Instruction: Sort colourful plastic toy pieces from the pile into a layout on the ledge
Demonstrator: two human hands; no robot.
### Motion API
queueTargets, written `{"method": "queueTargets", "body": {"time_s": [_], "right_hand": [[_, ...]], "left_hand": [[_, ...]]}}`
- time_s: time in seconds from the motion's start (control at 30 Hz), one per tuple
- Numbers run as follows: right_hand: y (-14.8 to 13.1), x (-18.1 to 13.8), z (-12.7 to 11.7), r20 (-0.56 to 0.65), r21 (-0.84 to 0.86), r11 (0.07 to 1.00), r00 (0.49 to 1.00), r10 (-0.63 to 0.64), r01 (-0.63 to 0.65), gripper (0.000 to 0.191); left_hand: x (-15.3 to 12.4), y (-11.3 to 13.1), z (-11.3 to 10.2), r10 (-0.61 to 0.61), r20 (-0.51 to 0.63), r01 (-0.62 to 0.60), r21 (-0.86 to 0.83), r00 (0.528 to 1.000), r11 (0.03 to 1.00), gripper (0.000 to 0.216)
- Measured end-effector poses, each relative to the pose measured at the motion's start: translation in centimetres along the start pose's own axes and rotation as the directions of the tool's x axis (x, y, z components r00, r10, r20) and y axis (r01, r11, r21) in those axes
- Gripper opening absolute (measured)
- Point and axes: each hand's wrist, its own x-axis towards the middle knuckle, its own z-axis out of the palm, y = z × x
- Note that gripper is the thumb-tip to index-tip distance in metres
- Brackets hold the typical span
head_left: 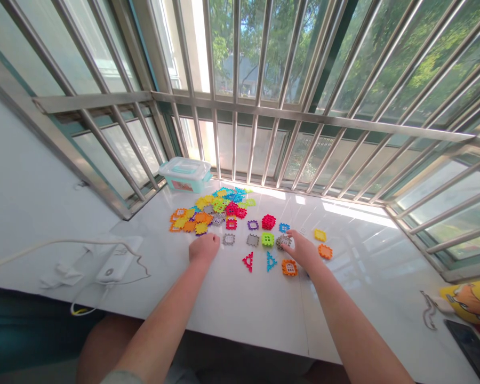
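My left hand (204, 248) rests closed on the white tabletop, just below a heap of colourful plastic interlocking tiles (203, 217). Whatever its fingers may hold is hidden. A grey square tile (229, 239) lies beside it on the right. My right hand (302, 249) has thumb and fingers around a grey stack of interlocking tiles (282, 242). Left of that stand a lime green stack (268, 239) and a red built piece (269, 222). Nearer to me lie a red triangle (248, 261), a blue triangle (271, 261) and an orange piece (289, 268).
A lidded teal box (186, 175) stands at the back left by the barred window. Yellow (320, 235) and orange (325, 252) tiles lie right of my hand. A white power strip (118, 261) with cables is at left; a dark phone (470, 341) is at far right.
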Motion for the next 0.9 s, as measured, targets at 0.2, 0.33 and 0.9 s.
{"method": "queueTargets", "body": {"time_s": [0.2, 0.33, 0.9], "right_hand": [[-0.9, -0.4, -1.0, -0.041, -0.012, 0.999, 0.998, -0.041, 0.041, 0.045], [-4.2, -1.3, -1.5, -0.145, 0.000, 0.997, 0.986, -0.079, 0.080, 0.035], [-23.0, 0.1, 6.0, 0.373, -0.141, 0.959, 0.910, -0.178, 0.246, 0.052]], "left_hand": [[0.0, 0.0, 0.0, -0.006, -0.007, 0.006, 0.002, 1.000, 1.000, 0.046], [0.1, 0.0, 0.1, -0.005, -0.011, 0.005, 0.010, 1.000, 1.000, 0.047], [0.1, 0.3, -0.4, -0.024, 0.040, 0.024, 0.004, 0.999, 1.000, 0.047]]}}
